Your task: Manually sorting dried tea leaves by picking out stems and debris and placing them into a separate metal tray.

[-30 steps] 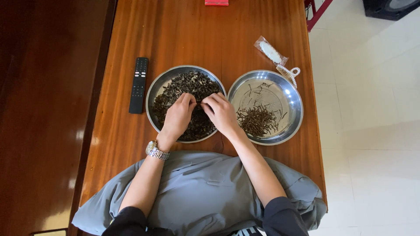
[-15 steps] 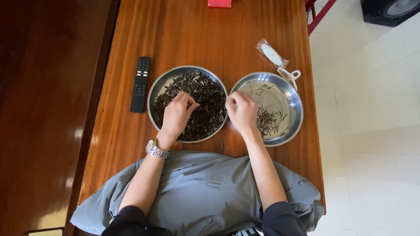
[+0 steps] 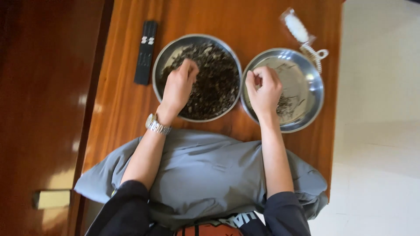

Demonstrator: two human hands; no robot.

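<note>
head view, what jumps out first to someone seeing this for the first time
Two round steel bowls sit side by side on the wooden table: the left bowl heaped with dark dried bits, the right bowl nearly bare, with a small pile of thin stems. The left hand digs into the heap and the right hand hangs curled over the right bowl. A black remote lies left of the bowls.

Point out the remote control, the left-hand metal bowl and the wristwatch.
remote control (image 3: 145,52), head view, middle of its black body.
left metal bowl (image 3: 160,61), head view, bare left rim.
wristwatch (image 3: 156,126), head view, band on left wrist.
</note>
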